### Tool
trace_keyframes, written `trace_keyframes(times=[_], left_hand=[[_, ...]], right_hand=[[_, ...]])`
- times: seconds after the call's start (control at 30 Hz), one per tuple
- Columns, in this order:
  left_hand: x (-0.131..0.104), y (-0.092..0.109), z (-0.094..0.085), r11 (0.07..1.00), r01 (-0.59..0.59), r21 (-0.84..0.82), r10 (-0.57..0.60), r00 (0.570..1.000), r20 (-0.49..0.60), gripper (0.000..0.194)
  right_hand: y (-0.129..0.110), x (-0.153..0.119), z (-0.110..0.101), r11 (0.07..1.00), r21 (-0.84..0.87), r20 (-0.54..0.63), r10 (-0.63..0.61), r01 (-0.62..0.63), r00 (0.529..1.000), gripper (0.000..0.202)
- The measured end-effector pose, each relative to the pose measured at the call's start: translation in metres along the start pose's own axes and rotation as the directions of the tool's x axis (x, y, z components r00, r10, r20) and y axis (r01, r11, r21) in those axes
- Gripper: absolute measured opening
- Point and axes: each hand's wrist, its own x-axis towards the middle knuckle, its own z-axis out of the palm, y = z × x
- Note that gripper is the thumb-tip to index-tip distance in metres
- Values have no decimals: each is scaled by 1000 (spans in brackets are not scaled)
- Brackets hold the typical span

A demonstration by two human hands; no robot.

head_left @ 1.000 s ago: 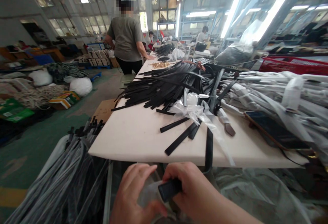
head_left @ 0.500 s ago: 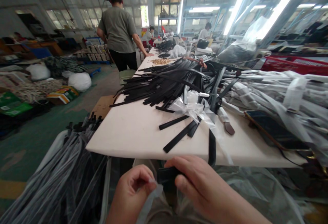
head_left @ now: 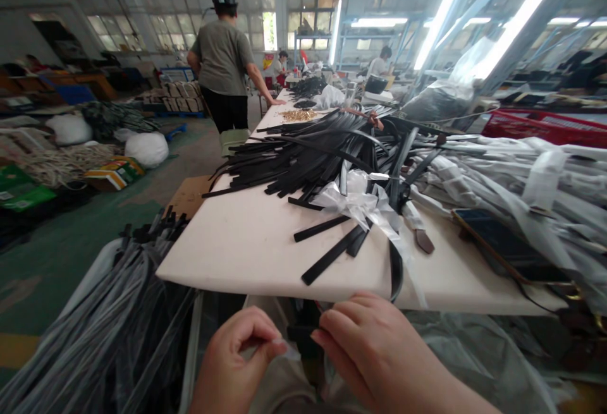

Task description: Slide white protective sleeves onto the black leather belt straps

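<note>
White table [head_left: 246,256] edge ahead; right hand [head_left: 374,351] grip clenched on black strap end [head_left: 298,333]; left hand [head_left: 237,354] pinching clear plastic sleeve [head_left: 287,352].

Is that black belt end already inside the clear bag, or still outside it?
Cannot tell. The right hand covers most of the belt end; the left hand pinches the clear bag edge beside it.

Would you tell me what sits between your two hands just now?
In the head view, a black strap end lies between the left hand and right hand, beside clear plastic film.
</note>
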Motion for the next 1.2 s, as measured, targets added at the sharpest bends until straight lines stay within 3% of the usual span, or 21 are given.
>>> trace_keyframes(times=[0.33, 0.97, 1.2], left_hand=[[-2, -8, 1, 972, -139, 187, 158, 983, -93, 19], [-6, -9, 2, 978, -99, 183, 99, 995, 10, 20], [-4, -11, 0, 956, -195, 217, 193, 981, 33, 19]], right_hand=[[1, 4, 10, 993, -80, -91, -96, 88, 991, 28], [3, -1, 19, 992, -83, -42, -95, 91, 995, 19], [7, -6, 21, 991, -113, -20, -74, 71, 997, 21]])
